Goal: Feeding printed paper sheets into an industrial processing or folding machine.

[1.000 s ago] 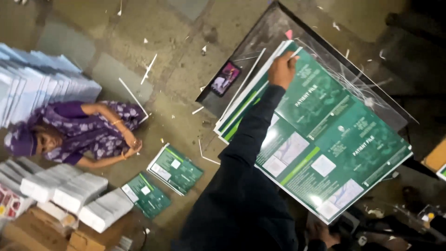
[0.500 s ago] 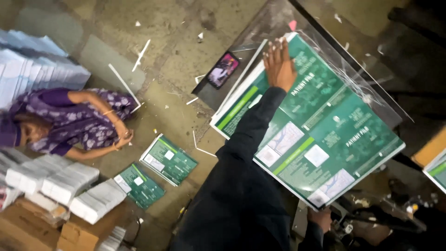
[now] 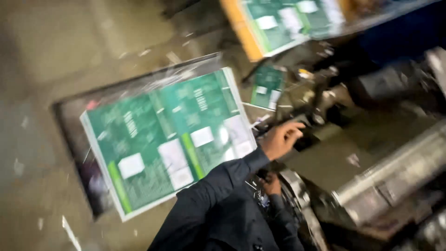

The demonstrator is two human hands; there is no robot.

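A stack of large green printed sheets point(image 3: 162, 139) lies on a dark board point(image 3: 69, 135), left of centre. My left hand point(image 3: 281, 139), in a dark sleeve, reaches just past the stack's right edge. Its fingers are loosely spread over dark machine parts and nothing shows in it. My right hand point(image 3: 272, 183) sits lower, close to my body against the dark machinery. It is partly hidden and blurred, so its grip cannot be made out.
Another stack of green sheets with an orange edge point(image 3: 278, 23) is at the top. A single small green sheet point(image 3: 267, 86) lies between the stacks. A grey machine with a metal roller point(image 3: 395, 172) fills the right. Bare concrete floor point(image 3: 42, 60) lies to the left.
The view has swung round and blurred. My left hand came off the stack's far corner and now sits beside its right edge near the machine. The seated person is out of view.
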